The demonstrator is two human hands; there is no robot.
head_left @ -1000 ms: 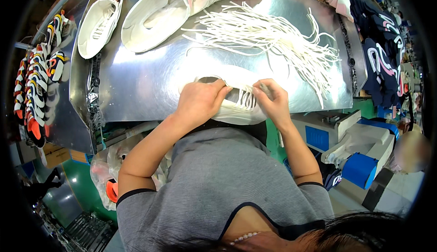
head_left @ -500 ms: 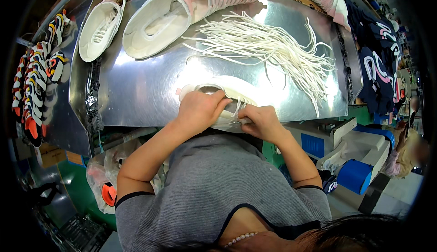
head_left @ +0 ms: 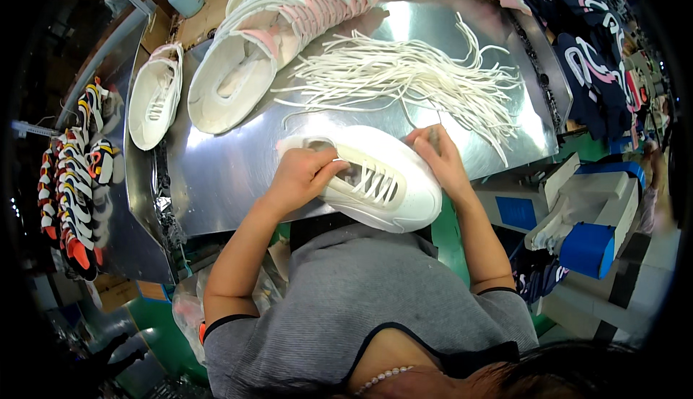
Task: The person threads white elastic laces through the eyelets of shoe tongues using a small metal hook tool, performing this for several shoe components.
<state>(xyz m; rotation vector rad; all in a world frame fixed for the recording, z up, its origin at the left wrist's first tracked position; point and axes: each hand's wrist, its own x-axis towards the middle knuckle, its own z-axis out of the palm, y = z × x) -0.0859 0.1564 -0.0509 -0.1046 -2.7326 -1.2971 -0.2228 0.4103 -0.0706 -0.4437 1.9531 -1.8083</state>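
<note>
A white shoe upper [head_left: 415,182] lies at the near edge of the metal table, its toe to the right and its opening to the left. White lacing [head_left: 375,182] crosses its throat. My left hand [head_left: 299,175] is closed in a pinch on the edge of the shoe's opening. Just beyond the toe side, my right hand [head_left: 442,157] is raised with thumb and fingers drawn together. A thin dark tip shows by its fingers, too small to name. Beyond the hands lies a loose bundle of white shoelaces [head_left: 404,74].
A long stack of nested white and pink uppers [head_left: 234,74] stands at the back left, and a single laced upper [head_left: 155,99] beside it. Striped colourful pieces [head_left: 76,197] lie far left, navy pieces [head_left: 588,85] far right. A grey and blue bin [head_left: 588,247] stands at the right.
The shoe upper has turned toward me, its toe now fully in sight. My right hand has moved from the lacing up and right past the toe. The left hand keeps its pinch.
</note>
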